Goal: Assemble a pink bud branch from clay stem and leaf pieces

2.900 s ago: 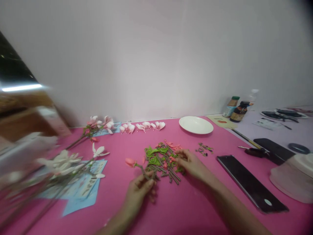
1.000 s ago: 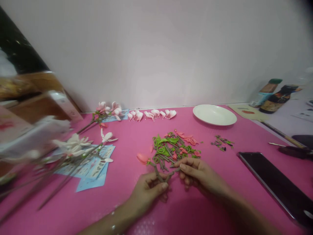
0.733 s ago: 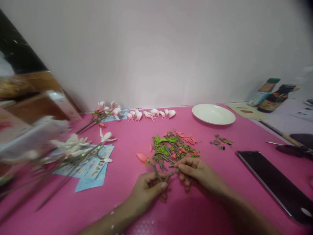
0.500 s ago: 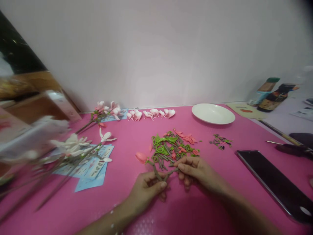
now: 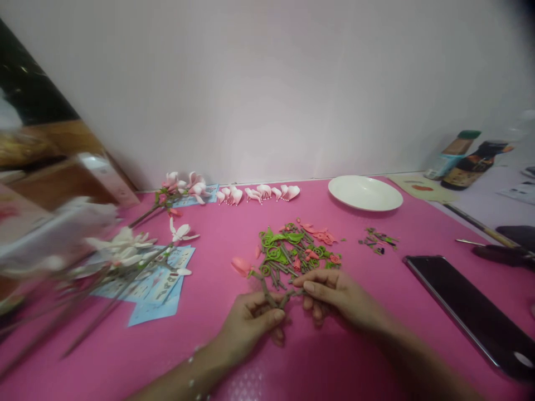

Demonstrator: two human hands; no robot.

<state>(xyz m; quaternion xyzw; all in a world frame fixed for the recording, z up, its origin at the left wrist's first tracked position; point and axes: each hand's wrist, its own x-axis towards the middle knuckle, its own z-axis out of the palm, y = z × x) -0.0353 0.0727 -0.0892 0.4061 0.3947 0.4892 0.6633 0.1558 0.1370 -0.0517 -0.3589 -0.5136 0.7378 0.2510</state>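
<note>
A brown twig [image 5: 264, 288] is up between the two hands, just on the near side of a heap [image 5: 288, 253]. It is forked like a V. One branch goes up to a pink bud [image 5: 241, 266], and the other goes over to the right hand [image 5: 339, 295]. The left hand [image 5: 247, 322] pinches the fork with its thumb and fingers. The right hand pinches the tip of the other branch, its thumb and pointing finger close together and its other fingers curled under. I cannot tell if that tip is a loose bit.

To the right, a black phone [image 5: 468, 312] lies flat on the pink surface [image 5: 217, 250]. To the left, white flowers [image 5: 125, 245] on long stems lie over blue cards [image 5: 156, 314]. The heap has curly green bits, brown sticks and pink bits all mixed up. A small pile [image 5: 378, 241] of green and dark bits sits to its right, well apart.

Farther back are a white plate [image 5: 365, 192], a row of pale pink petals [image 5: 259, 194] and some pink flowers [image 5: 184, 186]. A dark bottle [image 5: 472, 167] stands at the far right, and behind is a pale wall [image 5: 251, 94].
</note>
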